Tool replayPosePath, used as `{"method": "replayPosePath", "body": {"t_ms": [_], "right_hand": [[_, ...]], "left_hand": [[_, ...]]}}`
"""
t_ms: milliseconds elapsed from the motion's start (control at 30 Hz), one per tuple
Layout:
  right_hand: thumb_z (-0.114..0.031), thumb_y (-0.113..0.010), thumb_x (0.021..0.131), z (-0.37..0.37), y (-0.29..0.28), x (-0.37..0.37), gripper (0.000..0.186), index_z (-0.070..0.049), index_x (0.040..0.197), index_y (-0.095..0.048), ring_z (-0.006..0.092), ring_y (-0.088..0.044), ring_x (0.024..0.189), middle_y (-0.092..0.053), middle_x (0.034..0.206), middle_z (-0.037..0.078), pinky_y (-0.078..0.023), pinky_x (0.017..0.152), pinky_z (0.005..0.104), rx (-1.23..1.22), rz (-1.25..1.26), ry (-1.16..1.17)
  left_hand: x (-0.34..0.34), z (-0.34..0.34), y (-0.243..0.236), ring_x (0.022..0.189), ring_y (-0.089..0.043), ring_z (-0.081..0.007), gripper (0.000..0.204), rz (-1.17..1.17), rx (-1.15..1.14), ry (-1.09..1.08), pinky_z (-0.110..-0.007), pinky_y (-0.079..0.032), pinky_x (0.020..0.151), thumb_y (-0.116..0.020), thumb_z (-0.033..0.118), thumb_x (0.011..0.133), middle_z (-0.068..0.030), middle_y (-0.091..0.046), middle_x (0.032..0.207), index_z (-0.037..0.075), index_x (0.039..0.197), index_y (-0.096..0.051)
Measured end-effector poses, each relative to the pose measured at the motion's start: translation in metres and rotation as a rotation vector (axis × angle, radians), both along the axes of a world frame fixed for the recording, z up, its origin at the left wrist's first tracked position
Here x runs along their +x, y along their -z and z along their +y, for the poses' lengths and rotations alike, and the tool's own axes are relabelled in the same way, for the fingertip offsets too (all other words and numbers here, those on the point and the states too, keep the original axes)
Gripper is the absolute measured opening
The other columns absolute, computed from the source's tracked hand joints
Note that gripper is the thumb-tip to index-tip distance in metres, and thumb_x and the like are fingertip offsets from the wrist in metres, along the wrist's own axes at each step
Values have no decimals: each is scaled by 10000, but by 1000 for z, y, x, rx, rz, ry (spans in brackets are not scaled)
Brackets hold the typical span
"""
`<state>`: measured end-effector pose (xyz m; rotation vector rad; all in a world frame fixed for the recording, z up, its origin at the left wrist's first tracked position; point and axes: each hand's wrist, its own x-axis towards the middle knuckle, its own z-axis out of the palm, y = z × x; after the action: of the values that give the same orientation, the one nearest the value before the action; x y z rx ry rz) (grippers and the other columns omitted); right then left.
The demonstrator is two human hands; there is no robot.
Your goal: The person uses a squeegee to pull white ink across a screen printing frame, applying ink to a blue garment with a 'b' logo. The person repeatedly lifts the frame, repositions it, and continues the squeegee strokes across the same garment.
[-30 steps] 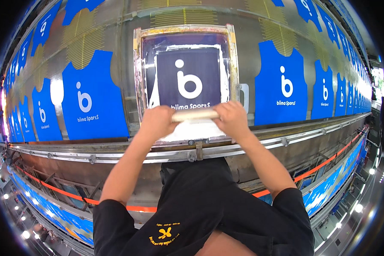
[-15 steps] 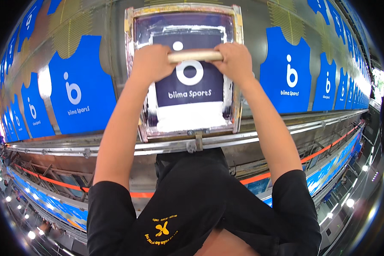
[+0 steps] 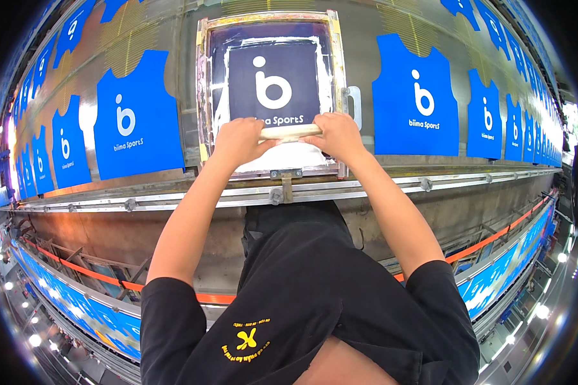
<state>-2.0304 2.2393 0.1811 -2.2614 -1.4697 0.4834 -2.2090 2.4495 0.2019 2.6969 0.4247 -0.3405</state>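
Note:
Both my hands are closed around a squeegee with a pale wooden handle (image 3: 290, 132). My left hand (image 3: 241, 142) grips its left end and my right hand (image 3: 336, 136) its right end, thumbs toward me. The squeegee rests across the near part of a framed printing screen (image 3: 201, 77). Beyond it, a dark mesh area shows a white round emblem (image 3: 273, 92), with lettering partly hidden behind the left hand and handle. White ink (image 3: 295, 156) lies at the near end of the screen, and white smears border the dark area.
Blue vest-shaped fabric pieces (image 3: 135, 122) with white prints lie on the long table, left and right of the screen. A metal rail (image 3: 218, 199) with a clamp (image 3: 287, 186) runs along the near edge. Behind me are an orange bar (image 3: 215, 298) and another table of blue pieces (image 3: 90, 308).
Both hands have drawn the squeegee toward me, from across the emblem to the screen's near end. The emblem is now uncovered. My view has shifted a little.

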Motion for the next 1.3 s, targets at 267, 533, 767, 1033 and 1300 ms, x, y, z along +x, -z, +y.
{"method": "replayPosePath", "body": {"t_ms": [267, 533, 767, 1033, 1300], "right_hand": [[-554, -853, 844, 17, 3, 16, 551, -21, 930, -747, 307, -714, 808, -735, 842, 173, -553, 745, 424, -397, 390, 59], [-374, -725, 1030, -13, 27, 94, 393, 10, 1110, -749, 187, -704, 832, -768, 914, 70, -557, 778, 339, 251, 239, 863], [-358, -748, 1022, -3, 51, 86, 367, -19, 1161, -737, 108, -566, 564, -643, 721, 22, -449, 529, 275, 125, 827, 1053], [-353, -749, 1025, 21, -7, 73, 386, -24, 1217, -691, 43, -380, 500, -473, 668, -64, -261, 450, 256, 173, 813, 1068], [-331, -760, 993, 19, -13, 70, 370, -11, 1179, -759, 140, -592, 690, -688, 829, 44, -461, 619, 314, 272, 603, 1005]], "left_hand": [[36, 26, 6, 942, -762, -399, 920, 421, -191, 94, -481, -596, 853, -750, 871, 671, -213, -788, 939, 10, 986, -829], [112, 122, -31, 924, -754, -387, 785, 99, -100, 109, -508, -589, 812, -726, 812, 769, -184, -781, 933, 73, 1021, -810], [169, 185, -4, 977, -733, -355, 537, -70, 20, 132, -493, -570, 827, -759, 600, 881, -135, -764, 971, 75, 994, -756], [114, 150, -6, 1106, -725, -295, 331, -113, -220, -23, -474, -570, 913, -798, 393, 897, -51, -784, 1116, 261, 1201, -792], [-86, -8, 12, 1197, -674, -242, 685, -452, -150, 74, -421, -560, 1001, -899, 181, 673, -18, -723, 1343, 155, 1332, -712]]}}
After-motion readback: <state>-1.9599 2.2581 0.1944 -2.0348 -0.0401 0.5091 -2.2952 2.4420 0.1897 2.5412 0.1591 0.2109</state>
